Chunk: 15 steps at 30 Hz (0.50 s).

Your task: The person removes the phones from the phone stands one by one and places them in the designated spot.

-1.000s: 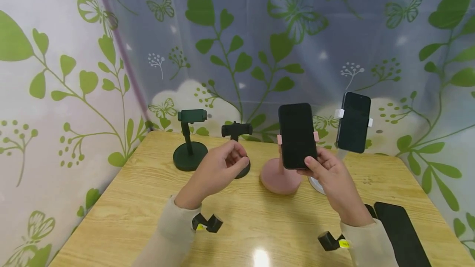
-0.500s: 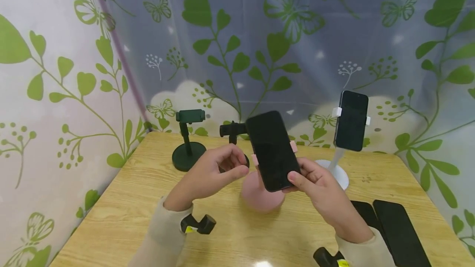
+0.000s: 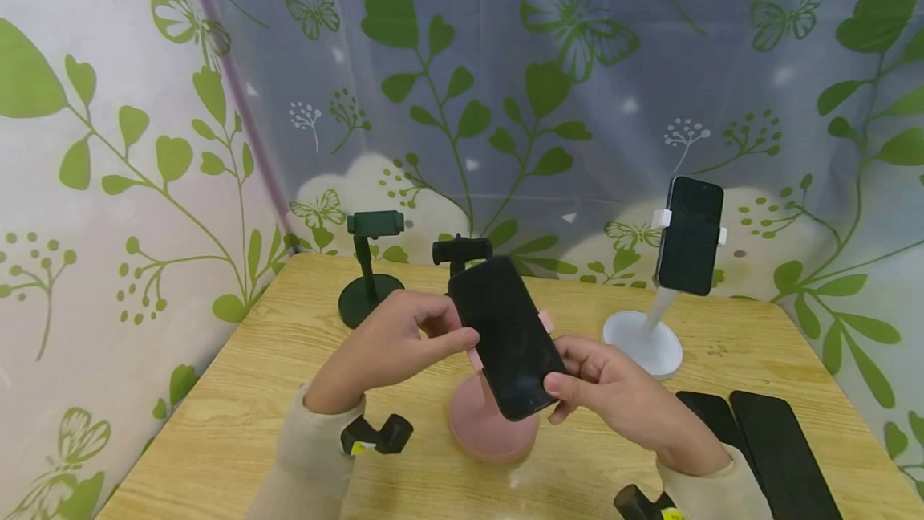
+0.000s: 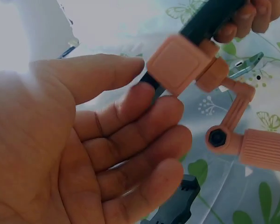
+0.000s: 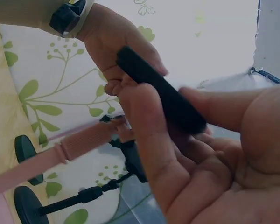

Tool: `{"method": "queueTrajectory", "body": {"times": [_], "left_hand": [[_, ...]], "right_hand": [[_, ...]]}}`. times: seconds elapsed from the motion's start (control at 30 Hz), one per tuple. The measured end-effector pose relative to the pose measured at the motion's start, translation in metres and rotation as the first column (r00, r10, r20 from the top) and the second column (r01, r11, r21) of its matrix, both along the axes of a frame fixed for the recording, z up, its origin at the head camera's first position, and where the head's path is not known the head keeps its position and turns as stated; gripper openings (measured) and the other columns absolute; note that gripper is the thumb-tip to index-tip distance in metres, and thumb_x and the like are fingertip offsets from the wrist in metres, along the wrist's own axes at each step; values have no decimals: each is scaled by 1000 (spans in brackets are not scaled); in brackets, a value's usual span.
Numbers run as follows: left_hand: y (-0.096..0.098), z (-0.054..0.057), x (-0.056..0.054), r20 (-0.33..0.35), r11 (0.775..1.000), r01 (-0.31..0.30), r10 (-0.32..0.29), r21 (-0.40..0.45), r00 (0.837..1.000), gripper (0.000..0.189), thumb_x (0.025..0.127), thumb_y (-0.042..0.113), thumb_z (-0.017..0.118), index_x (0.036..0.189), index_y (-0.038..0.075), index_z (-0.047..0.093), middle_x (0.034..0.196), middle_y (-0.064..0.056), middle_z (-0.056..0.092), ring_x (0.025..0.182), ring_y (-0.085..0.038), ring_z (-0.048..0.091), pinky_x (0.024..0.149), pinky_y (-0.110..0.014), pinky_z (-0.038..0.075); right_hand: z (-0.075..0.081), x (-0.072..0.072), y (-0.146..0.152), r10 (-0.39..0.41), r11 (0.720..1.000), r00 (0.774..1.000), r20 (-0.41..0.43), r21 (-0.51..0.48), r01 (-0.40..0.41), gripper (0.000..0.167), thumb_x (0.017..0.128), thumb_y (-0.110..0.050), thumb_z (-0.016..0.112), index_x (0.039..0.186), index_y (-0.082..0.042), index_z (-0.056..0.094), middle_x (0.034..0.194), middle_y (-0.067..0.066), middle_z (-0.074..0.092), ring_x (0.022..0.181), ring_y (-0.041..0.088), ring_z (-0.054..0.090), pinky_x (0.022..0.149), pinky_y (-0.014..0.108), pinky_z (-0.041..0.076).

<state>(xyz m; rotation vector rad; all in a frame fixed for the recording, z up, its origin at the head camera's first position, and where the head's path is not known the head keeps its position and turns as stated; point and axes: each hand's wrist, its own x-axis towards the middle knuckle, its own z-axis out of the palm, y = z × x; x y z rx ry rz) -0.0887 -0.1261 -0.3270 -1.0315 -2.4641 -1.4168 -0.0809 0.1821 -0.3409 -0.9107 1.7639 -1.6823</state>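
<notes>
A black smartphone (image 3: 508, 335) sits tilted in the clamp of a pink phone stand (image 3: 494, 432), its dark screen facing me. My right hand (image 3: 613, 392) pinches the phone's lower right corner, thumb in front and fingers behind. At the phone's left edge, beside the pink clamp (image 4: 177, 63), my left hand (image 3: 393, 343) has its thumb and index finger around the edge; the other fingers are loosely bent in the left wrist view. The right wrist view has the phone (image 5: 158, 91) nearly edge-on between right thumb and fingers. Much of the clamp is hidden behind the phone.
A white stand (image 3: 646, 343) holds another phone (image 3: 690, 235) at the back right. A green stand (image 3: 375, 223) and a black stand (image 3: 462, 249) are at the back left. Two dark phones, one of them a long black phone (image 3: 783, 452), lie at the table's right.
The phone and pink stand have come left and nearer, and the phone has tilted. My right hand has moved with them. My left hand has come to the phone's left edge.
</notes>
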Motion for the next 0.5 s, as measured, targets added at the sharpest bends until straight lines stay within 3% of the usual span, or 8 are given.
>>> {"method": "queueTrajectory", "body": {"times": [0.23,0.5], "left_hand": [[9,-1,0,27,992,111,-110,-63,994,20,99,23,73,79,22,71,74,14,64,66,-8,55,64,-29,52],[12,-2,2,53,984,127,-122,-122,991,21,100,28,71,81,21,69,75,10,66,59,-7,50,57,-26,47]], "right_hand": [[4,1,18,95,986,995,25,134,-98,26,107,-8,56,124,11,60,103,11,73,83,16,70,75,35,60],[8,4,22,103,949,989,-108,309,-65,23,110,-18,52,103,-4,68,85,5,71,69,16,66,65,33,55]]}}
